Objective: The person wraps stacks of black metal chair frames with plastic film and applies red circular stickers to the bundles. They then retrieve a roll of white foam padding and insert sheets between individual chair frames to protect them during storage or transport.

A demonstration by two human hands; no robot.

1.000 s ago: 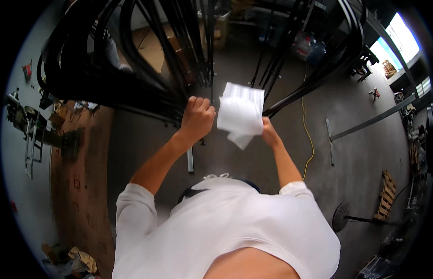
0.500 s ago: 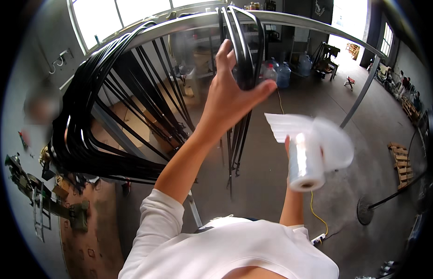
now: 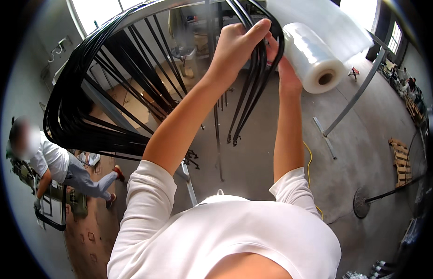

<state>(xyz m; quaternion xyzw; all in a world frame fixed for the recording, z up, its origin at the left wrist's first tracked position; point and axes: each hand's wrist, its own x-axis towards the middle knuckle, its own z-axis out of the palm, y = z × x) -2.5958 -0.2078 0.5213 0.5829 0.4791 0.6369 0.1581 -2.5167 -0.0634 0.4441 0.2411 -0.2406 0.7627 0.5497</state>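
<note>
My left hand (image 3: 237, 49) is closed around a small bundle of thin black tubes (image 3: 259, 74), which hangs from the rail with small fittings at its lower ends. The thumb lies across the front of the tubes. Just to the right, my right hand (image 3: 287, 74) is raised beside the same bundle, partly hidden behind it. Against that hand is a roll of clear plastic film (image 3: 314, 56) on a cardboard core, held in the air, with a wide sheet of film (image 3: 337, 25) stretching from it toward the upper right. The right fingers are mostly hidden.
Many more black tubes (image 3: 74, 116) hang in a thick bundle on the metal rail (image 3: 156, 10) at left. A co-worker (image 3: 58, 158) at far left grasps a black frame. On the right are a slanted stand leg (image 3: 356, 102), a wooden pallet (image 3: 400, 162) and a round base (image 3: 361, 202).
Both hands have come together at the hanging tubes. My left hand has closed on them; my right hand has moved up and left with the film roll. A co-worker has stepped into view.
</note>
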